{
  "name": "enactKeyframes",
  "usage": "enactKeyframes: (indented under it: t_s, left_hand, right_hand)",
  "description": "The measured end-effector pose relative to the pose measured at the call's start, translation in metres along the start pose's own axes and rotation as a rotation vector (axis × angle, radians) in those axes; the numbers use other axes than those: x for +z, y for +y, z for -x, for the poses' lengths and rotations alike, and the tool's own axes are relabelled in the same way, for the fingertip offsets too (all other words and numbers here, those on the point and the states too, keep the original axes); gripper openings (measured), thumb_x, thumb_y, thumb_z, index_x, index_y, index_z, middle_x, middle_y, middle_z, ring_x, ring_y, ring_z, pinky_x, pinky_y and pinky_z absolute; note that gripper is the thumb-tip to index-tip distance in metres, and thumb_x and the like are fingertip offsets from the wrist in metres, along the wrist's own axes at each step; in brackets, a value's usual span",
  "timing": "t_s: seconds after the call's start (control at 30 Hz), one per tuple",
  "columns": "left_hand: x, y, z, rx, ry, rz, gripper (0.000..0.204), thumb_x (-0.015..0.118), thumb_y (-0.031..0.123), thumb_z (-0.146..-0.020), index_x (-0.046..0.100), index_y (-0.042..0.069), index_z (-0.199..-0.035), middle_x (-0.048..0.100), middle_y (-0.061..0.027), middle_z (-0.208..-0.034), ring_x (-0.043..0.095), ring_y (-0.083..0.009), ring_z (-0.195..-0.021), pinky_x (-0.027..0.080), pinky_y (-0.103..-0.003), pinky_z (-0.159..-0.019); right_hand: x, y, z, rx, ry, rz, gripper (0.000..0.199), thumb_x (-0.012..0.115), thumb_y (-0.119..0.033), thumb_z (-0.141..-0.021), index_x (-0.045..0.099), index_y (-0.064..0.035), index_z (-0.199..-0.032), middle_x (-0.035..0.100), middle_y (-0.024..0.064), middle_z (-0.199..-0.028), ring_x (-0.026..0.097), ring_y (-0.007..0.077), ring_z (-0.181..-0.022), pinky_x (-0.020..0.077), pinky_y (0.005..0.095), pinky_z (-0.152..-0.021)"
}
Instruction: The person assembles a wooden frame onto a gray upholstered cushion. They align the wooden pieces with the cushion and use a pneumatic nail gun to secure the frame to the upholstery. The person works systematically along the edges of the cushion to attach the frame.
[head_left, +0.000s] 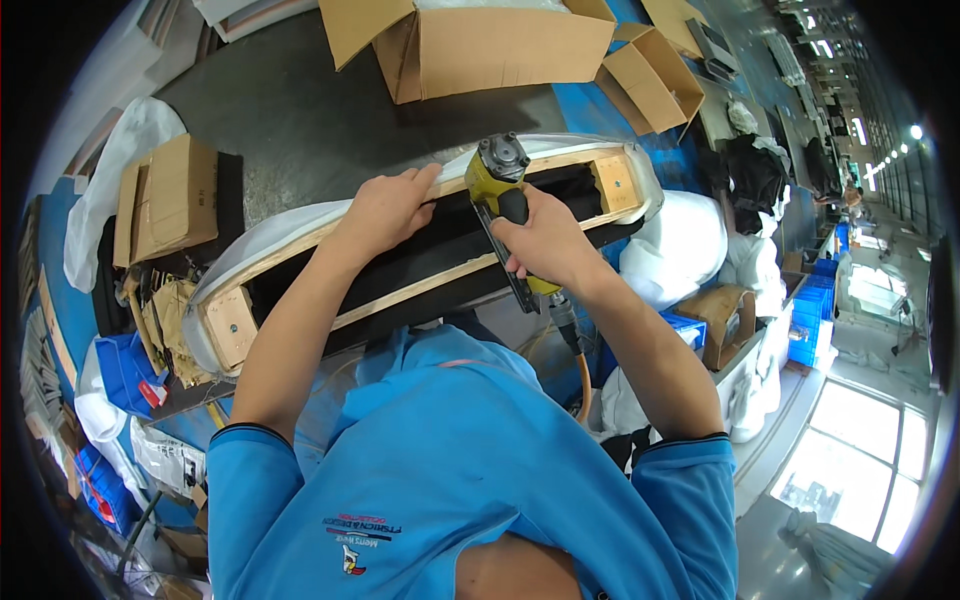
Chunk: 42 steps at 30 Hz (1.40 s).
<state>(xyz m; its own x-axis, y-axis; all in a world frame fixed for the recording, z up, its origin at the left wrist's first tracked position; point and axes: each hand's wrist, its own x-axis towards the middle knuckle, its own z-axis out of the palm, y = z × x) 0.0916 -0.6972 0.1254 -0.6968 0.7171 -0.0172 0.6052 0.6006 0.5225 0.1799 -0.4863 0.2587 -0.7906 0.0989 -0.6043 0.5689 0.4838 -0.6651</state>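
step: stapling white fabric [300, 215] onto wooden frame [400, 295]
right hand [545, 240]: fingers gripping yellow staple gun [497, 178]
left hand [385, 205]: fingers pressing fabric flat
next: probably needing a steady gun beside those fingers

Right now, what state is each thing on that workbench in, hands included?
Left hand: pressing white fabric onto the frame's far rail.
Right hand: closed around the staple gun's grip.
Staple gun: nose against the far rail, hose attached.
Wooden frame: lying flat, white fabric wrapped over its edge.
Large cardboard box: open.
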Motion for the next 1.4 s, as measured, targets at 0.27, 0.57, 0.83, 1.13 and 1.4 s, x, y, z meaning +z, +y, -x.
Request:
enactKeyframes:
  t_s: [0.27, 0.57, 0.83, 1.13, 1.4]
  left_hand:
    - [-0.003, 0.0, 0.007, 0.026, 0.221, 0.101, 0.049, 0.076, 0.021, -0.089, 0.063, 0.006, -0.133, 0.071, -0.0161, -0.116, 0.068, -0.0373, -0.11, 0.056, -0.047, -0.091]
    - [0.026, 0.116, -0.03, 0.128, 0.012, 0.017, 0.049, 0.07, 0.048, -0.094, 0.07, 0.002, -0.108, 0.07, -0.0162, -0.105, 0.072, -0.0358, -0.092, 0.057, -0.049, -0.082]
    - [0.102, 0.148, -0.185, 0.031, -0.612, 0.59, 0.115, 0.084, 0.044, -0.083, 0.021, -0.011, -0.163, 0.037, -0.0335, -0.164, 0.039, -0.038, -0.154, 0.031, -0.038, -0.127]
    - [0.118, 0.149, -0.186, -0.087, -0.651, 0.683, 0.103, 0.086, 0.065, -0.076, 0.058, -0.007, -0.144, 0.064, -0.0298, -0.142, 0.061, -0.0405, -0.133, 0.047, -0.044, -0.112]
    - [0.069, 0.18, -0.018, -0.35, 0.144, 0.188, 0.044, 0.068, 0.035, -0.102, 0.068, 0.006, -0.136, 0.067, -0.016, -0.14, 0.059, -0.0368, -0.135, 0.045, -0.048, -0.117]
  right_hand:
    - [-0.067, 0.072, 0.089, -0.033, 0.136, -0.172, 0.029, 0.077, -0.021, -0.095, 0.067, 0.0009, -0.11, 0.069, 0.0053, -0.076, 0.066, 0.0125, -0.059, 0.0506, 0.0278, -0.055]
    - [-0.098, 0.268, 0.127, 0.362, 0.306, -0.276, 0.024, 0.078, -0.02, -0.094, 0.069, -0.0031, -0.108, 0.063, 0.0018, -0.074, 0.062, 0.0129, -0.056, 0.0517, 0.0304, -0.051]
    - [-0.117, 0.397, 0.032, 0.354, 0.143, -0.503, 0.017, 0.074, -0.018, -0.096, 0.066, -0.0057, -0.106, 0.063, 0.0032, -0.076, 0.064, 0.016, -0.057, 0.0534, 0.0315, -0.051]
    - [-0.142, 0.492, -0.12, 0.386, -0.017, -0.394, 0.017, 0.069, -0.017, -0.099, 0.068, -0.004, -0.109, 0.062, 0.0044, -0.073, 0.06, 0.0177, -0.051, 0.0526, 0.0341, -0.048]
    - [-0.103, 0.577, -0.296, -0.074, 0.283, -0.009, 0.044, 0.068, -0.029, -0.103, 0.06, -0.0089, -0.141, 0.071, 0.0064, -0.119, 0.071, 0.0168, -0.09, 0.0594, 0.0333, -0.066]
